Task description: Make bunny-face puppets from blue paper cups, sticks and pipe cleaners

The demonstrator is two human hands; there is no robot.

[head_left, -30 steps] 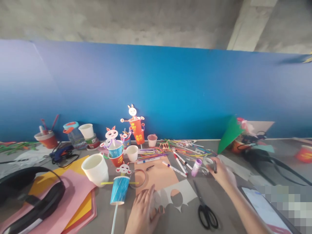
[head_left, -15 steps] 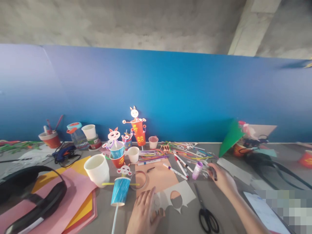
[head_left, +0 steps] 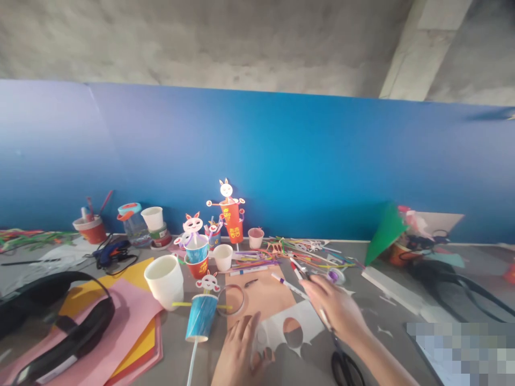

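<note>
My left hand (head_left: 237,348) is closed at the left end of a white sheet of paper (head_left: 308,319) with a round hole cut in it. The paper's edge by the thumb is partly hidden. My right hand (head_left: 336,308) has its fingers curled over the marker pens, and a dark object shows at the fingertips; its kind cannot be made out. A white marker with a purple end (head_left: 287,285) lies just left of those fingers. Black scissors (head_left: 348,370) lie below the right wrist, blades partly covered. A purple glue stick (head_left: 333,276) is beyond the hand.
A blue paper-cup puppet (head_left: 201,319) stands left of my left hand. Stacked white cups (head_left: 164,281), coloured paper (head_left: 139,300) and black headphones (head_left: 98,327) are at the left. Orange paper (head_left: 261,297) lies centrally. Red cup puppets (head_left: 232,222) and coloured strips (head_left: 306,246) are behind.
My right hand has moved left from beside the glue stick to over the markers and scissors' tips. The glue stick looks tipped over. My left hand stays at the paper.
</note>
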